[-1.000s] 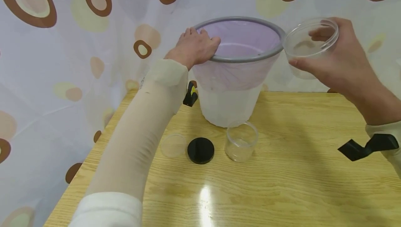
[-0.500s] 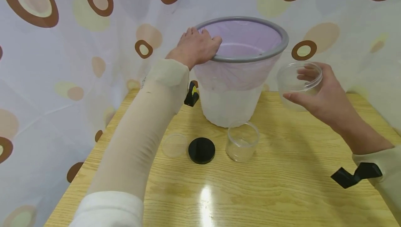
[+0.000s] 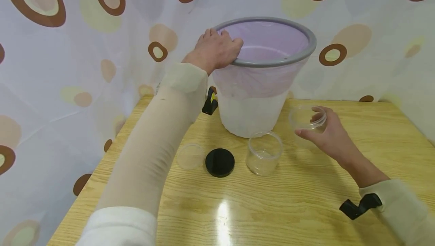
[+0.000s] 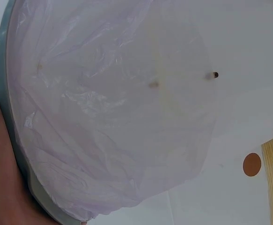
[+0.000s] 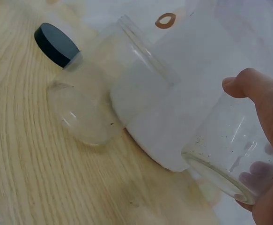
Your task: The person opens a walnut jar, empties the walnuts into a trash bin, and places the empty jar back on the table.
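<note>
My left hand (image 3: 217, 49) grips the grey rim of a white trash can (image 3: 249, 116) lined with a thin purple bag (image 3: 261, 80); its fingers go over the rim to the inside. In the left wrist view only part of this hand (image 4: 3, 173) shows, right against the rim. To the right of the can, my right hand (image 3: 329, 136) holds a clear plastic jar (image 3: 299, 119), thumb in front and fingers behind it. The right wrist view shows this jar (image 5: 234, 145) upright with its base close over the table and small specks near the bottom.
A second clear jar (image 3: 263, 163), lidless, stands on the wooden table (image 3: 272, 208) in front of the can. Left of it lie a black lid (image 3: 219, 162) and a thin clear disc (image 3: 190, 157). A patterned curtain (image 3: 129, 19) hangs behind and along the left.
My right hand has brought the clear jar down from beside the can's rim, and slightly left, close to the table. The left hand has stayed on the rim.
</note>
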Action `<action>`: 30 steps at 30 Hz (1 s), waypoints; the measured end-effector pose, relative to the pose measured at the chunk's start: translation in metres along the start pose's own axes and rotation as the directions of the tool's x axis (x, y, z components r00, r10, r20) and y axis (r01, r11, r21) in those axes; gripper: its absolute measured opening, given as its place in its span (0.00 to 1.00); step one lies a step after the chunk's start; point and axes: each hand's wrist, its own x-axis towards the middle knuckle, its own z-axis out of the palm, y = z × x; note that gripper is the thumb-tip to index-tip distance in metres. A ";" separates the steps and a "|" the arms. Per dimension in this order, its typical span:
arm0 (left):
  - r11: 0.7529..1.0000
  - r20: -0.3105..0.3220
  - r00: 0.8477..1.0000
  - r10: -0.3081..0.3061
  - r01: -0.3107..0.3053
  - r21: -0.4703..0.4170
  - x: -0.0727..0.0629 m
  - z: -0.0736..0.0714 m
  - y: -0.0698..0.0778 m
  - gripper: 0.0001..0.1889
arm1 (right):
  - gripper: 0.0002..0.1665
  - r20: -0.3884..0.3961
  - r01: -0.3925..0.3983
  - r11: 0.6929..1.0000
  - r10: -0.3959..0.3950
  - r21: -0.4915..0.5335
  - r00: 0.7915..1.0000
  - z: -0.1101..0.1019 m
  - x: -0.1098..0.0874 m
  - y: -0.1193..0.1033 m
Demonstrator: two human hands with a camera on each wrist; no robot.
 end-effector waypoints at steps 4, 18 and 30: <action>1.000 -0.007 1.000 0.003 -0.003 0.013 -0.001 -0.001 0.001 0.38 | 0.55 0.011 -0.013 1.000 0.012 0.013 1.000 0.007 -0.001 0.010; 1.000 -0.010 1.000 0.005 -0.005 -0.004 -0.002 -0.001 0.005 0.38 | 0.60 0.093 -0.089 0.996 0.090 -0.014 0.992 0.021 -0.009 0.035; 0.982 -0.361 0.932 0.023 -0.088 -0.165 0.004 0.020 0.001 0.24 | 0.58 0.157 -0.094 0.995 0.097 -0.030 0.983 0.015 -0.009 0.047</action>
